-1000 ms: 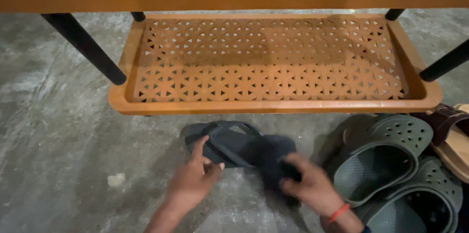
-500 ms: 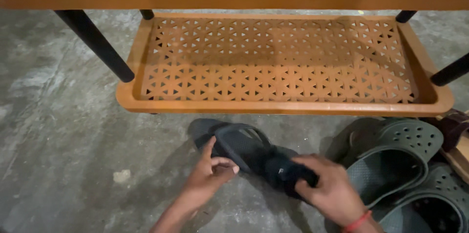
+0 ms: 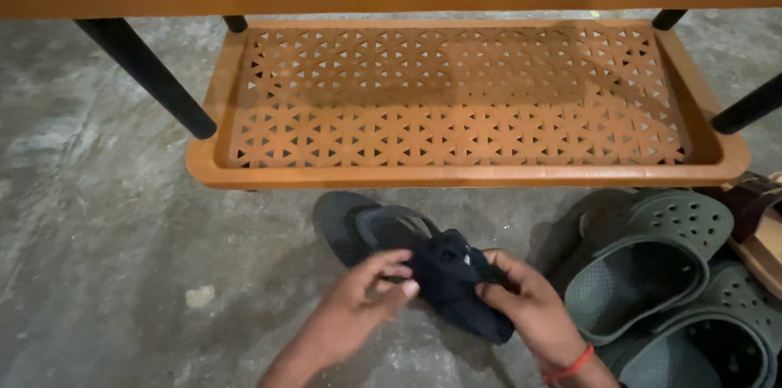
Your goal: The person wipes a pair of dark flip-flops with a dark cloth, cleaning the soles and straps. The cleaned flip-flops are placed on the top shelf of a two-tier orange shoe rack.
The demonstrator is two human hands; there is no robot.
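Dark flip-flops (image 3: 407, 258), pair, on concrete floor (image 3: 122, 258) near orange perforated shelf (image 3: 456, 95): both hands, left (image 3: 371, 294) and right (image 3: 521, 306), pinching the stacked straps; loose grip risks one sandal slipping free.

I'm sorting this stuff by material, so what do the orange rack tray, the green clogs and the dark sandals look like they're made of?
Rack tray: likely moulded plastic, glossy, with a uniform triangle-pattern cutout.
Green clogs: probably soft foam or rubber, matte, thick walls with round vent holes.
Dark sandals, gripped by left hand and right hand: seemingly rubber or foam, matte; the straps' material is unclear.
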